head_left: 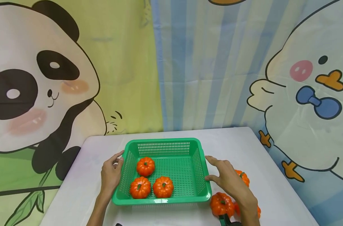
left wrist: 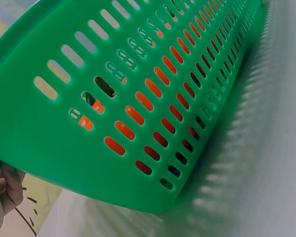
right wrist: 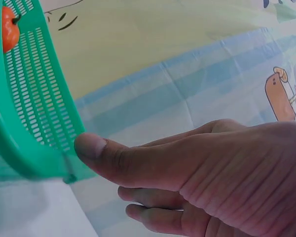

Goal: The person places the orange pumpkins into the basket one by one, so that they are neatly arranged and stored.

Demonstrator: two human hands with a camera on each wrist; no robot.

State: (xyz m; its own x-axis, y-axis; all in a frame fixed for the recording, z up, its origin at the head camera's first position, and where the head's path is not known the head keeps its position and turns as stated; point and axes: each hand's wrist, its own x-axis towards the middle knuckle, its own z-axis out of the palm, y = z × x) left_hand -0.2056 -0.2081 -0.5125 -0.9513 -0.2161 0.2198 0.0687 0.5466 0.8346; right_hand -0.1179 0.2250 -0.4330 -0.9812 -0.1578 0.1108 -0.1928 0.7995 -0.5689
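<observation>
A green slotted basket (head_left: pixel 163 141) stands on a white table and holds three orange toy pumpkins (head_left: pixel 145 166) (head_left: pixel 140 187) (head_left: pixel 163 186). My left hand (head_left: pixel 119 158) is at the basket's left rim, thumb on top and fingers at the wall. In the left wrist view the fingertips (left wrist: pixel 4 190) curl under the basket (left wrist: pixel 64 128). My right hand (head_left: pixel 207 168) has its thumb against the right rim and its fingers stretched out. The right wrist view shows that thumb (right wrist: pixel 91 146) touching the basket (right wrist: pixel 19 148).
Three more pumpkins lie on the table right of the basket: one (head_left: pixel 222 204) near the front, one (head_left: pixel 243 177) behind my right hand, one (head_left: pixel 258 212) mostly hidden by my wrist. Cartoon curtains hang behind the table (head_left: pixel 239 141). The table edges run close on both sides.
</observation>
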